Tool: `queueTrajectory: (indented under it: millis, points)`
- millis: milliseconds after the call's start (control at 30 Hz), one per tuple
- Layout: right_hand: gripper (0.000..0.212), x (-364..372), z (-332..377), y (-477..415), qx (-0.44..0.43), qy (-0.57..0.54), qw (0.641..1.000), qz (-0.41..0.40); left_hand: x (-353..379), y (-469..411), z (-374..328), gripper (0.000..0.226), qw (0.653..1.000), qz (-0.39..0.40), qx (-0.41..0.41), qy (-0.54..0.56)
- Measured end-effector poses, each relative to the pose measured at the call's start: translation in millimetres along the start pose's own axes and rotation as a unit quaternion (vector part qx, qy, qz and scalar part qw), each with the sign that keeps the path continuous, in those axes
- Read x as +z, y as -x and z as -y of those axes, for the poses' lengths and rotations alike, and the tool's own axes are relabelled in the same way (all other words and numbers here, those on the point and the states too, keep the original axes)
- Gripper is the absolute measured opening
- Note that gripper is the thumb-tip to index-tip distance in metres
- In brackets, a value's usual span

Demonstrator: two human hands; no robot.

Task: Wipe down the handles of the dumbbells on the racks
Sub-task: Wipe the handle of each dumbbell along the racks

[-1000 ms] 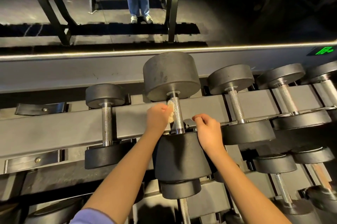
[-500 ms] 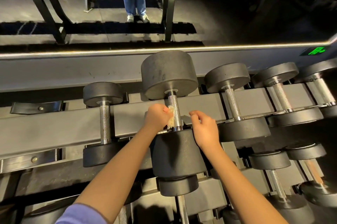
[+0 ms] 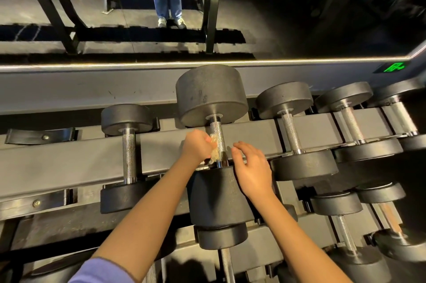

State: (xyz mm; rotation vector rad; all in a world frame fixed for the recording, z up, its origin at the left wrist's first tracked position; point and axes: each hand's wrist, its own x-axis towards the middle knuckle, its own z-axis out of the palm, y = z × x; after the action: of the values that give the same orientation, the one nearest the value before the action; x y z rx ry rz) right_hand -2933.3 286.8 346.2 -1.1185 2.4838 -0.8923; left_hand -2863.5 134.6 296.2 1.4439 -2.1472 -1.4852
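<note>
On the rack [image 3: 69, 162], cloth [image 3: 214, 154] touches the front-to-back handle [image 3: 217, 132].

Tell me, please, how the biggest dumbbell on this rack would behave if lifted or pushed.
Probably very heavy: the biggest dumbbell has the bulkiest heads. Its knurled handle should resist slipping. Round heads might roll once off the rack.

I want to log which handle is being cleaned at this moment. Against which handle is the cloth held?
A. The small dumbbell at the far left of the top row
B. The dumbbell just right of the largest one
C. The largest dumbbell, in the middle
C: the left hand grips the pale cloth against the handle of the largest dumbbell; no cloth is on the neighbouring handles.
</note>
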Motion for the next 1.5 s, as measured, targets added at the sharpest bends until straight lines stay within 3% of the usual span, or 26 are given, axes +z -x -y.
queueTrajectory:
  millis: [100,267,467,567,633,733,800,933,1000,1133,1233,1367,1500]
  points:
    - [0.043,-0.9,2.1,2.7,-0.050,0.009,0.999,0.006,-0.7,5.1,-2.0,0.034,1.000,-0.019,0.017,0.001]
    - [0.045,-1.8,3.2,2.6,-0.047,0.021,0.999,0.012,-0.5,9.8,-20.0,0.025,0.992,-0.096,0.075,0.045]
    - [0.046,-2.5,7.3,2.7,-0.044,0.023,0.999,0.019,-0.7,17.6,9.6,0.016,0.999,0.029,0.012,0.037]
    - [0.032,-2.0,7.6,2.9,-0.036,0.044,0.998,0.020,-7.2,29.1,16.9,0.024,0.998,0.048,0.009,0.031]
    - [0.030,0.9,8.9,3.5,-0.028,0.064,0.997,0.014,-13.2,32.6,21.4,0.020,0.998,0.005,0.017,0.056]
    - [0.051,7.0,16.6,5.0,-0.033,0.111,0.993,0.004,-30.8,41.1,26.0,0.017,0.997,-0.063,0.033,0.029]
    - [0.048,12.7,21.1,4.1,-0.043,0.162,0.986,0.015,-46.5,47.7,33.8,0.018,0.993,-0.110,0.036,0.019]
    - [0.062,19.4,33.7,0.9,-0.096,0.254,0.962,0.025,-89.7,58.3,57.2,0.024,0.975,-0.222,0.024,-0.001]
    - [0.058,21.5,40.9,-1.8,-0.110,0.292,0.949,0.051,-110.0,56.0,74.6,0.025,0.960,-0.278,0.010,-0.028]
    - [0.052,31.9,53.0,-5.1,-0.124,0.330,0.933,0.076,-132.1,44.7,94.9,0.023,0.954,-0.293,-0.028,-0.048]
    - [0.049,47.6,62.1,-1.8,-0.176,0.315,0.931,0.063,-140.5,33.5,95.9,0.024,0.950,-0.305,-0.010,-0.070]
    - [0.063,75.0,81.1,1.7,-0.229,0.233,0.940,0.097,-145.6,27.3,100.5,0.023,0.954,-0.293,-0.008,-0.071]
    - [0.059,112.2,100.2,10.9,-0.214,0.135,0.944,0.211,-147.7,30.2,100.7,0.023,0.963,-0.252,-0.016,-0.091]
